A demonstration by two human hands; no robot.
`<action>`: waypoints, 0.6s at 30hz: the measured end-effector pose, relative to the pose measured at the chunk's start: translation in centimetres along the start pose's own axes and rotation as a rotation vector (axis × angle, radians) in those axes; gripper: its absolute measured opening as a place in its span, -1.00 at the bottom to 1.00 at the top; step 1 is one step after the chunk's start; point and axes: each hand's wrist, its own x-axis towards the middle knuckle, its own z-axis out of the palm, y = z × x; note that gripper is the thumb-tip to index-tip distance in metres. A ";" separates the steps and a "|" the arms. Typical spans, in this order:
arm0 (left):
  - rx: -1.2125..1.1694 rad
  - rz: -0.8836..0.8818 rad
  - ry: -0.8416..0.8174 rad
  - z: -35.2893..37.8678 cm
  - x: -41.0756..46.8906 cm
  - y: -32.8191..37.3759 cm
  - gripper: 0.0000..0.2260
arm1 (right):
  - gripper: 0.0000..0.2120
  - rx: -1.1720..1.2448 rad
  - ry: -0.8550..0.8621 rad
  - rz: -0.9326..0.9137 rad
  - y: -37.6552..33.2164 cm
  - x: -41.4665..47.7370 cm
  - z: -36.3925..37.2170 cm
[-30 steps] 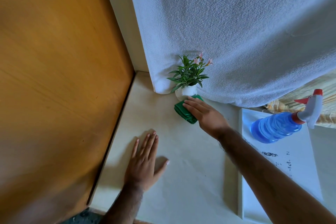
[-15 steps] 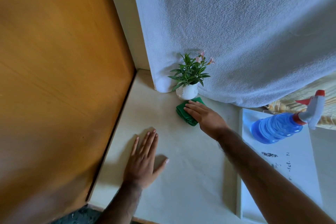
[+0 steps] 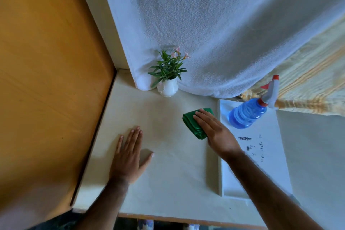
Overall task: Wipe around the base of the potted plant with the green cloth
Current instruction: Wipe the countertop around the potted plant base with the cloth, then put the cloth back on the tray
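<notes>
A small potted plant (image 3: 167, 87) in a white pot, with green leaves and pink flowers, stands at the back of the pale counter (image 3: 164, 173) against a hanging white towel. The folded green cloth (image 3: 192, 123) lies on the counter to the right of and nearer than the pot, apart from it. My right hand (image 3: 214, 132) lies flat on the cloth, fingers together, pressing it down and covering its right half. My left hand (image 3: 128, 155) rests flat on the counter at the near left, fingers spread, holding nothing.
A blue spray bottle (image 3: 248, 114) with a white and red trigger lies on a white tray (image 3: 268, 155) right of the cloth. A wooden panel (image 3: 46, 80) walls the left side. The white towel (image 3: 214, 24) hangs behind; striped fabric (image 3: 308, 87) shows at the right.
My right hand has slid the green cloth away from the pot's base, toward me and to the right, near the tray. My left hand stays flat in place.
</notes>
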 end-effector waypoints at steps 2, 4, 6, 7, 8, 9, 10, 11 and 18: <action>0.002 0.009 -0.006 -0.1 -0.1 0.1 -0.17 | -0.52 -0.022 0.057 0.064 0.5 -3.8 -0.8; 0.015 0.020 -0.007 0.0 -0.1 0.0 -0.17 | -0.47 -0.083 0.129 0.143 1.5 -7.6 -1.2; 0.023 0.028 0.000 -0.1 -0.2 0.0 -0.17 | -0.31 -0.140 0.164 0.287 2.6 -11.0 -1.4; 0.023 0.034 0.018 0.0 -0.2 0.1 -0.17 | -0.25 -0.162 0.166 0.356 3.0 -12.5 -1.4; 0.022 0.038 0.033 -0.1 -0.2 0.1 -0.18 | -0.22 -0.177 0.162 0.408 3.3 -13.7 -1.4; 0.025 0.048 0.055 -0.2 -0.2 0.2 -0.18 | -0.22 -0.192 0.150 0.437 3.7 -14.8 -1.3; 0.025 0.052 0.069 -0.3 -0.2 0.3 -0.18 | -0.23 -0.205 0.132 0.458 4.0 -15.6 -1.1; 0.030 0.058 0.086 -0.1 -0.2 0.4 -0.19 | -0.25 -0.210 0.107 0.478 4.2 -16.2 -0.8; 0.042 0.060 0.051 -0.4 -0.4 0.5 -0.16 | -0.26 -0.340 -0.130 0.439 4.0 -17.9 0.5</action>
